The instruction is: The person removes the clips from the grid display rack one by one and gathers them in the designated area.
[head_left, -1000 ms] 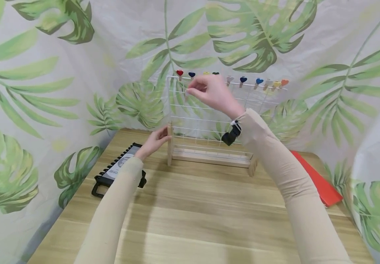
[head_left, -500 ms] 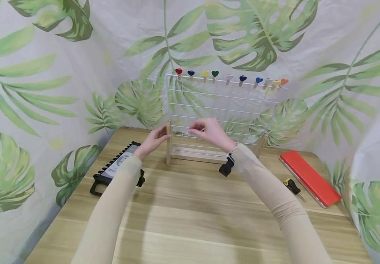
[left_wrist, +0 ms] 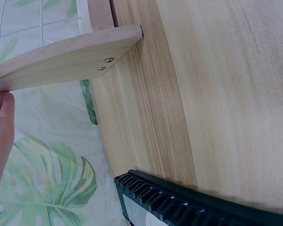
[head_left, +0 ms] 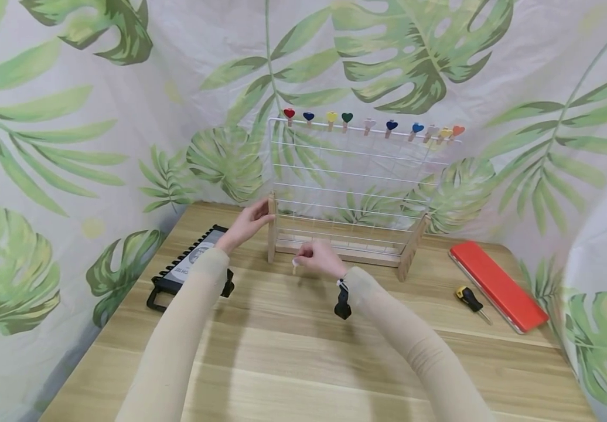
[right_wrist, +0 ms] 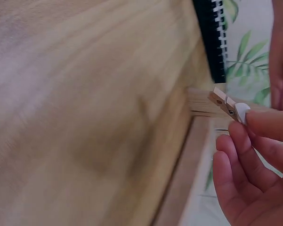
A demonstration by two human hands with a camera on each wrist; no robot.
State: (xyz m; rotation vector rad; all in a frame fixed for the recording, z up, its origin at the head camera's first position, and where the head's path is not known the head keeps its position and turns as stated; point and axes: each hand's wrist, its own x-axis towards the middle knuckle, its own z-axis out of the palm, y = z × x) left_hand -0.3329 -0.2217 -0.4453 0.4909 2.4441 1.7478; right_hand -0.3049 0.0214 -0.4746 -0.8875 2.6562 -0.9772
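Observation:
My right hand [head_left: 320, 259] pinches a small wooden clothespin [right_wrist: 224, 104] with a white heart on its end, between thumb and index finger. It holds the clothespin just above the table, before the base of a white wire grid rack [head_left: 356, 170]. My left hand [head_left: 245, 227] grips the rack's left wooden post [head_left: 272, 231], thumb at the front; its other fingertips are partly hidden. Several heart clothespins in different colors, such as a red one [head_left: 289, 115] and a green one [head_left: 347, 120], are clipped along the rack's top wire.
A black-edged case with a handle [head_left: 184, 269] lies at the left of the wooden table [head_left: 282, 351]. To the right are a yellow-and-black screwdriver [head_left: 472, 302] and a long red box [head_left: 498, 287]. A leaf-patterned curtain [head_left: 177, 88] hangs close behind the rack.
My right hand has come down from near the rack's upper wires to just above the table, carrying the white-heart clothespin. The left hand stays at the post.

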